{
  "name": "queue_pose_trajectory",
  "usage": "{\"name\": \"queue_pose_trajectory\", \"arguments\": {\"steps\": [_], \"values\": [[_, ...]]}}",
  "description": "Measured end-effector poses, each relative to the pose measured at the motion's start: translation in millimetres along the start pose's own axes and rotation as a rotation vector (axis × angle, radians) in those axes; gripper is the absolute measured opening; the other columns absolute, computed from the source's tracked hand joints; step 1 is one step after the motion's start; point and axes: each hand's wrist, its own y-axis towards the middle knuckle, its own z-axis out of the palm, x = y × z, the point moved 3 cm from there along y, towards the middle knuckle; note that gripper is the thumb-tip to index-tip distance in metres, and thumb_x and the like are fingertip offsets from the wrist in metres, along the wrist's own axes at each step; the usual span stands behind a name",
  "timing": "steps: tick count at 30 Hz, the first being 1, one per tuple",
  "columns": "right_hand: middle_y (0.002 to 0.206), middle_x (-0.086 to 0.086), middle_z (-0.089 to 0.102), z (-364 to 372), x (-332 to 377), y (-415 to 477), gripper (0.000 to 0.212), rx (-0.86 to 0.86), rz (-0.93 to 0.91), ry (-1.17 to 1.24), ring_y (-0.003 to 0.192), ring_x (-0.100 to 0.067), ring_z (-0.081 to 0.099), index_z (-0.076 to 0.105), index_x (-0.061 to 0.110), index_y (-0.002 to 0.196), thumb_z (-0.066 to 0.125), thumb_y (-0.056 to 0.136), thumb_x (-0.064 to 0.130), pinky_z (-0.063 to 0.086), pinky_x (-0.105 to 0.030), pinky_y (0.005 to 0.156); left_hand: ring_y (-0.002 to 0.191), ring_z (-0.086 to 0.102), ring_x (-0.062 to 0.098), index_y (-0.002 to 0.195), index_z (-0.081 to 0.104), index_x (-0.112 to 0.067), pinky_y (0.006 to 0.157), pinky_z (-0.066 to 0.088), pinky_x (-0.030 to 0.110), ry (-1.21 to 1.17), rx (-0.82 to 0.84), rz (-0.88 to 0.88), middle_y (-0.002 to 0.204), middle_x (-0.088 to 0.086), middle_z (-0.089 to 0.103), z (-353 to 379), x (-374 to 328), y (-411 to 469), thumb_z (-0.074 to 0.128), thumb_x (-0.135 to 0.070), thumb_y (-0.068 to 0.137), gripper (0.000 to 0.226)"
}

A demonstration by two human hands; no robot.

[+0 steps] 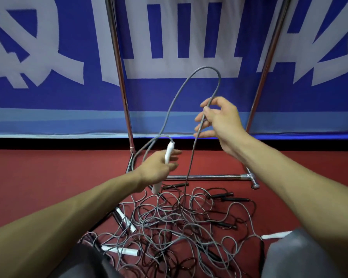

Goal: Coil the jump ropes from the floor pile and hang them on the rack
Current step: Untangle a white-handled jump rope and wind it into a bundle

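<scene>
My left hand (159, 167) grips the white handle (168, 152) of a grey jump rope. Its grey cord (191, 75) arcs up in a tall loop and comes down through my right hand (219, 119), which pinches it between thumb and forefinger, the other fingers spread. From there the cord drops into the tangled pile of grey and black ropes (179, 223) on the red floor below both hands. The chrome rack (121, 77) stands just behind the pile, with two slanted uprights and a low base bar (207, 177).
Loose white handles (127, 218) and black handles (231, 199) lie in and around the pile. A blue banner with large white characters (48, 97) hangs behind the rack. My knees (293, 255) frame the pile at the bottom edge.
</scene>
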Motion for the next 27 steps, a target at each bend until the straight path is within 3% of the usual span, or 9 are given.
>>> {"name": "queue_pose_trajectory", "arguments": {"steps": [3, 7, 10, 15, 18, 20, 23, 25, 27], "values": [[0.074, -0.009, 0.060, -8.3, 3.9, -0.2, 0.012, -0.052, 0.031, 0.077, 0.046, -0.015, 0.058, 0.051, 0.007, 0.100, 0.040, 0.102, 0.005, 0.059, -0.038, 0.051, 0.130, 0.048, 0.010, 0.141, 0.046, -0.018, 0.110, 0.039, 0.031, 0.041, 0.189, 0.015, 0.142, 0.000, 0.049, 17.3, 3.1, -1.4, 0.056, -0.008, 0.096, 0.047], [0.076, -0.009, 0.062, -16.9, -4.5, 0.5, 0.011, -0.068, 0.075, 0.038, 0.048, -0.017, 0.061, 0.051, 0.006, 0.102, 0.041, 0.102, 0.005, 0.060, -0.041, 0.055, 0.087, 0.066, 0.015, 0.098, 0.065, -0.016, 0.076, 0.056, 0.031, 0.198, 0.256, 0.058, 0.098, 0.003, 0.070, 36.1, -7.1, -4.6, 0.062, -0.019, 0.095, 0.006], [0.076, -0.009, 0.063, -23.3, -12.0, 4.4, 0.010, -0.084, 0.061, -0.050, 0.049, -0.018, 0.060, 0.050, 0.011, 0.097, 0.042, 0.102, 0.008, 0.059, -0.037, 0.051, 0.075, 0.072, 0.023, 0.083, 0.063, -0.011, 0.067, 0.059, 0.033, 0.194, 0.207, 0.089, 0.083, 0.008, 0.074, 42.3, -21.1, -4.8, 0.062, -0.018, 0.095, 0.014], [0.077, -0.006, 0.064, -24.6, -23.2, 9.4, 0.012, -0.055, -0.007, -0.250, 0.053, -0.018, 0.058, 0.050, 0.018, 0.087, 0.050, 0.099, 0.019, 0.058, -0.037, 0.056, 0.073, 0.071, 0.032, 0.087, 0.060, -0.002, 0.068, 0.060, 0.036, -0.149, -0.027, 0.087, 0.077, 0.015, 0.072, 21.3, -39.1, -9.2, 0.061, -0.013, 0.094, 0.013], [0.076, -0.002, 0.066, -20.6, -29.8, 12.4, 0.006, -0.075, -0.049, -0.345, 0.064, -0.020, 0.062, 0.057, 0.017, 0.091, 0.055, 0.096, 0.020, 0.058, -0.039, 0.069, 0.069, 0.070, 0.036, 0.083, 0.056, -0.004, 0.060, 0.060, 0.035, -0.358, -0.095, 0.052, 0.074, 0.017, 0.071, 4.8, -47.8, -15.2, 0.060, -0.014, 0.095, 0.015], [0.076, 0.005, 0.067, -18.3, -32.4, 14.0, 0.007, -0.106, -0.105, -0.466, 0.076, -0.019, 0.064, 0.060, 0.021, 0.090, 0.056, 0.092, 0.016, 0.053, -0.033, 0.076, 0.063, 0.069, 0.032, 0.081, 0.054, -0.006, 0.055, 0.059, 0.032, -0.516, -0.136, 0.047, 0.073, 0.018, 0.070, -4.9, -54.9, -19.5, 0.059, -0.014, 0.095, 0.017], [0.075, 0.012, 0.060, -11.5, -32.7, 9.0, 0.022, -0.123, -0.139, -0.610, 0.079, -0.013, 0.058, 0.062, 0.023, 0.086, 0.052, 0.089, 0.004, 0.042, -0.024, 0.069, 0.068, 0.069, 0.033, 0.084, 0.050, -0.008, 0.059, 0.060, 0.033, -0.752, -0.247, 0.072, 0.076, 0.016, 0.071, -22.7, -65.7, -22.1, 0.058, -0.017, 0.096, 0.017], [0.074, 0.007, 0.060, -2.9, -37.0, 4.9, 0.024, 0.039, -0.054, -0.578, 0.070, -0.013, 0.057, 0.061, 0.021, 0.084, 0.052, 0.090, -0.001, 0.044, -0.026, 0.065, 0.070, 0.071, 0.031, 0.085, 0.049, -0.008, 0.062, 0.060, 0.034, -0.901, -0.297, 0.112, 0.078, 0.015, 0.072, -34.5, -72.4, -23.3, 0.056, -0.018, 0.097, 0.017], [0.082, -0.004, 0.064, 10.1, -45.2, -6.6, 0.026, 0.381, 0.108, -0.481, 0.070, -0.015, 0.059, 0.062, 0.015, 0.092, 0.050, 0.089, -0.008, 0.048, -0.026, 0.065, 0.073, 0.072, 0.030, 0.086, 0.050, -0.007, 0.064, 0.060, 0.033, -1.003, -0.321, 0.152, 0.080, 0.013, 0.074, -44.4, -76.1, -25.0, 0.055, -0.020, 0.097, 0.017]]}}
